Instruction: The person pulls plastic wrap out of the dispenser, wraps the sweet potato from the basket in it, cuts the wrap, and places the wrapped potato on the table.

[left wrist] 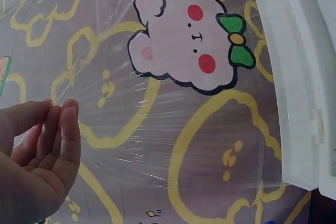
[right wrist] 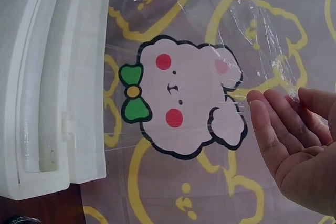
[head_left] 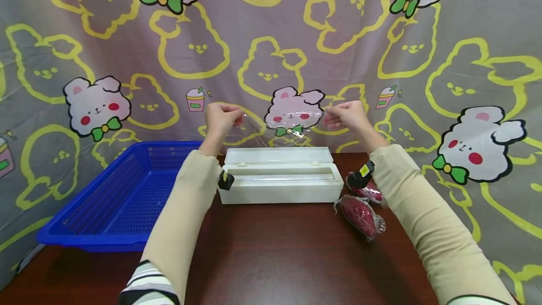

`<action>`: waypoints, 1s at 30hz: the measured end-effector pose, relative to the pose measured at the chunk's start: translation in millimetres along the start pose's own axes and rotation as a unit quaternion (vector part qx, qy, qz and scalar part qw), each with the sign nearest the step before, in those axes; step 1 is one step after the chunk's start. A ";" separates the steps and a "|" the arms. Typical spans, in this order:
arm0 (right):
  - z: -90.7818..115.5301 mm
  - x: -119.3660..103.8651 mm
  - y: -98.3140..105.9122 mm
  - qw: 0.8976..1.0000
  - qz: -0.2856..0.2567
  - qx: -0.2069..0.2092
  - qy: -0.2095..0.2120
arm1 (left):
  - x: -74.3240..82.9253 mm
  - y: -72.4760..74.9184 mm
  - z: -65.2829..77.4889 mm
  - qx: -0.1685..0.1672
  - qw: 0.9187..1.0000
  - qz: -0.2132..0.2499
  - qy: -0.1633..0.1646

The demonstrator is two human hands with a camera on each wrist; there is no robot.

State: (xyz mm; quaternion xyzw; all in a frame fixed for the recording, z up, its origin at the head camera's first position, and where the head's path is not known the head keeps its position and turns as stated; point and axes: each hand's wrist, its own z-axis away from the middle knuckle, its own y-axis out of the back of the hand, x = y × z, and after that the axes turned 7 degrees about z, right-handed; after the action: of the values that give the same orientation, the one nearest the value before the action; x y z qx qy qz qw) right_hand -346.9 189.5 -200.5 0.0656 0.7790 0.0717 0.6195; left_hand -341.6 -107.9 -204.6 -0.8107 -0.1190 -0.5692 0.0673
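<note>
A sheet of clear plastic wrap (head_left: 292, 128) stretches between my two raised hands, above and behind the white wrap dispenser box (head_left: 281, 193). My left hand (head_left: 223, 121) pinches one corner between thumb and fingertips; creases fan out from there in the left wrist view. The opposite corner is pinched by my right hand (right wrist: 296, 140), where the film bunches at the thumb. The dispenser's lid (head_left: 278, 156) stands tipped back, and a roll of film (head_left: 283, 178) lies in its slot. In both wrist views the sheet reaches down toward the lid's edge.
A blue plastic basket (head_left: 97, 242) stands at the left of the dark wooden table (head_left: 288, 258). Right of the dispenser lie two dark red film-wrapped items, one nearer (head_left: 360, 215) and one (head_left: 372, 192) partly behind my right wrist. A cartoon-print curtain (head_left: 262, 22) hangs behind.
</note>
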 end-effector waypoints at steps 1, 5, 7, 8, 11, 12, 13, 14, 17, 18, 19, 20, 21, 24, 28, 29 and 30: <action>0.4 -1.1 0.3 1.000 -0.002 0.001 0.000 | 0.7 -0.6 -0.4 -0.001 1.000 0.004 -0.001; 1.2 -4.6 1.0 1.000 0.007 0.005 0.001 | 3.9 -1.1 -0.6 -0.002 1.000 0.012 -0.003; 0.5 -5.6 1.8 1.000 0.006 0.007 0.001 | 5.7 -0.8 -0.5 0.000 1.000 0.013 0.000; 0.2 -6.3 2.0 1.000 0.005 0.009 0.002 | 6.6 -0.4 -0.5 -0.001 1.000 0.012 0.000; -0.9 -8.7 2.4 1.000 -0.006 0.013 0.003 | 9.5 0.5 -0.1 -0.002 1.000 0.010 -0.002; -1.3 -9.4 2.8 1.000 -0.010 0.010 0.005 | 10.4 0.9 0.0 -0.003 1.000 0.009 -0.004; -1.6 -10.3 2.7 1.000 -0.013 0.013 0.005 | 11.4 1.2 0.1 -0.003 1.000 0.009 -0.007; -1.5 -11.5 2.7 1.000 -0.015 0.013 0.007 | 12.4 1.6 0.3 -0.003 1.000 0.009 -0.010; -1.6 -14.4 3.3 1.000 -0.018 0.012 0.010 | 15.1 2.5 1.1 -0.001 1.000 0.007 -0.018; -1.5 -15.3 3.5 1.000 -0.017 0.010 0.013 | 15.9 2.7 1.3 0.000 1.000 0.003 -0.022; -1.3 -16.3 3.5 1.000 -0.018 0.010 0.014 | 16.8 3.0 1.7 0.001 1.000 0.000 -0.025; -1.3 -17.0 3.8 1.000 -0.020 0.008 0.017 | 17.5 3.3 1.8 0.003 1.000 -0.003 -0.027; -1.3 -17.6 3.8 1.000 -0.022 0.007 0.018 | 18.2 3.4 2.0 0.004 1.000 -0.006 -0.030; -1.3 -19.2 3.4 0.999 -0.028 0.002 0.028 | 20.2 3.7 1.8 0.010 0.999 -0.006 -0.038; -1.2 -21.2 2.3 0.999 -0.035 0.008 0.039 | 21.6 3.2 0.3 0.014 0.999 0.015 -0.045; -0.9 -21.9 2.1 0.998 -0.037 0.009 0.042 | 22.0 3.0 0.0 0.014 0.999 0.021 -0.045; -0.7 -22.6 2.2 0.998 -0.039 0.010 0.044 | 22.6 2.9 -0.1 0.014 0.999 0.025 -0.045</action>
State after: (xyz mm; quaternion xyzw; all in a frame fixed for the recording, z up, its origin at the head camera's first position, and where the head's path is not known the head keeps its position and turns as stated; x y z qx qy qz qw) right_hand -342.5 187.4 -178.3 0.0385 0.8080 0.0427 0.5864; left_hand -333.6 -108.0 -183.3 -0.8373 -0.1091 -0.5286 0.0872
